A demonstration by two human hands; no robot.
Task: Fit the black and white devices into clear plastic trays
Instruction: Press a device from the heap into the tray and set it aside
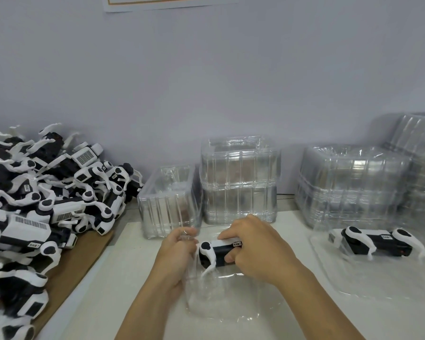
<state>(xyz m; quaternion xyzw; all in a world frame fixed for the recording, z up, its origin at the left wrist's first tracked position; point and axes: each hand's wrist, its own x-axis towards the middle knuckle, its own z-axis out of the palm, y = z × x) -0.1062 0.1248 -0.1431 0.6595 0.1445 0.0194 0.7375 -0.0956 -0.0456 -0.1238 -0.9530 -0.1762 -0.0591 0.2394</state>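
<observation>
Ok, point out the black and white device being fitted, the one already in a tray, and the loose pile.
Held black and white device (216, 253), head view, black body.
Trayed device (378, 244), head view, black middle.
Loose pile (34, 204), head view, white housing.

I see a white table (123, 278) filling the lower middle and right of my view. Along its left edge lies 1 sheet of brown cardboard (74, 273), flat, running from the near left toward the far edge. Behind the table's far edge stands a plain pale wall (206, 82). At the wall's top edge, left of centre, I see the bottom corner of 1 white paper notice (169, 2) with an orange border line; its text is out of frame.
</observation>
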